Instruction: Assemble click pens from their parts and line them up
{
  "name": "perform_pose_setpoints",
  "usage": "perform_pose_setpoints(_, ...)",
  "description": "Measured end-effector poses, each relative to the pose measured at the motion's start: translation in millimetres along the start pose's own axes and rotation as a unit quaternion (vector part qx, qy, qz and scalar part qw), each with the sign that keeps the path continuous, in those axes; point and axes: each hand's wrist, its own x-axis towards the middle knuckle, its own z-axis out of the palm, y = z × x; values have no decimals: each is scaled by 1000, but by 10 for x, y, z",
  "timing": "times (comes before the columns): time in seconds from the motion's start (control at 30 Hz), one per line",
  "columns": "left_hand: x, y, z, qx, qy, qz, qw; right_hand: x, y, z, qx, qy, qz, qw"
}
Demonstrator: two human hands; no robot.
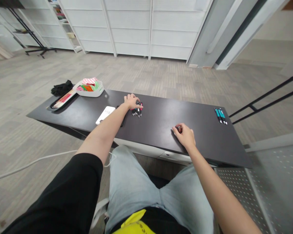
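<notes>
Head view: arching left hand point(132, 101) over dark pens point(138, 111), likely to span the bunch; resting curled right hand point(185, 134) right of them; can't tell either grip; teal pens point(220, 115) farther right.

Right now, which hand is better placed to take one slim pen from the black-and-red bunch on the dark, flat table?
Probably your left hand: it reaches over the slim black-and-red pens. Your right hand is well apart from them, with something dark, unclear, at its fingertips.

Left hand point(131, 101) outstretched, palm down, right hand point(186, 135) curled
</notes>
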Motion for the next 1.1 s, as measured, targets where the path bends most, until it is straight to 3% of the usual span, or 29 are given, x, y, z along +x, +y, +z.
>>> perform_pose_setpoints(0.33,91,252,27,-13,-49,45,998,2,-78,-34,-24,-7,21,999)
perform_pose_setpoints(0.5,-36,532,82,-68,-37,40,996,6,-135,-42,-41,-11,22,999)
perform_pose_setpoints(0.63,-237,824,197,-185,-32,39,982,16,-170,-39,-44,-12,24,999)
perform_pose_setpoints(0.73,-472,1098,372,-317,-39,46,947,38,-180,-22,-15,-6,21,1000)
perform_pose_setpoints(0.9,-961,1476,825,-511,-10,46,859,70,-137,11,83,13,-24,996)
perform_pose_setpoints(1.1,-1304,1562,1178,-612,38,36,789,72,-34,62,146,-12,-83,986)
